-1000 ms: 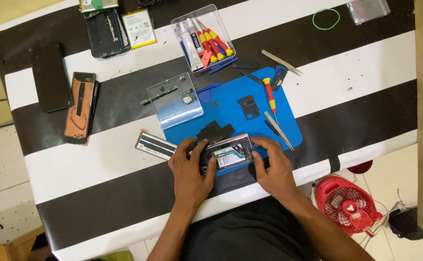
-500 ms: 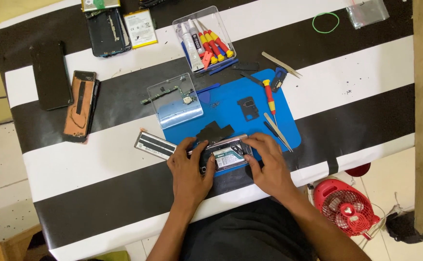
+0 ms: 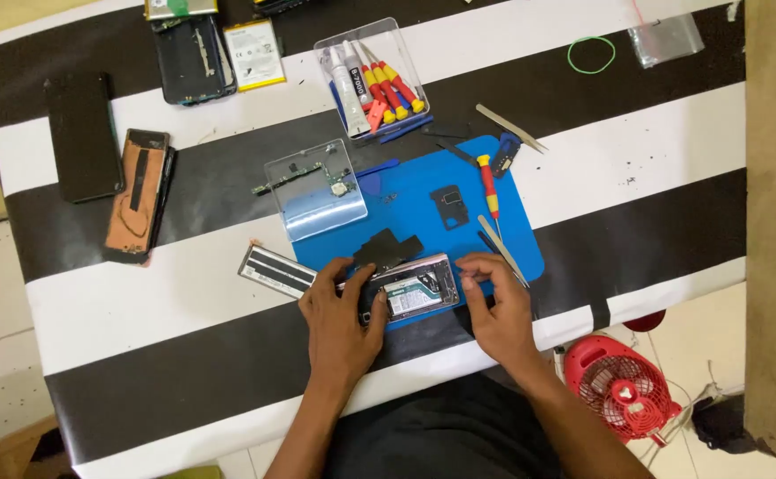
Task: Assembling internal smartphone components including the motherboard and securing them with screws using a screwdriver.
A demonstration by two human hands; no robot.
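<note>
On the blue work mat [image 3: 494, 204], near the table's front edge, lies an opened phone [image 3: 410, 291] with its back off and innards showing, flanked by both hands. Left hand [image 3: 339, 324] clamped on the phone's left end, thumb over the frame. Right hand [image 3: 494, 306] at the right end, fingertips pinched at the edge; cannot tell whether anything small sits between them. Judged well into disassembly: back cover gone, a black shield plate [image 3: 449, 205] and a dark flat piece [image 3: 388, 248] already lifted out onto the mat, the frame's remaining parts yet in place. Clear plastic lid [image 3: 317, 191] beside the mat holding a circuit board and small bits. Clear tray [image 3: 370, 75] farther back holding a glue tube and about 4 red-and-yellow screwdrivers. Loose on the mat: 1 more screwdriver [image 3: 489, 184] and tweezers [image 3: 501, 250].
</note>
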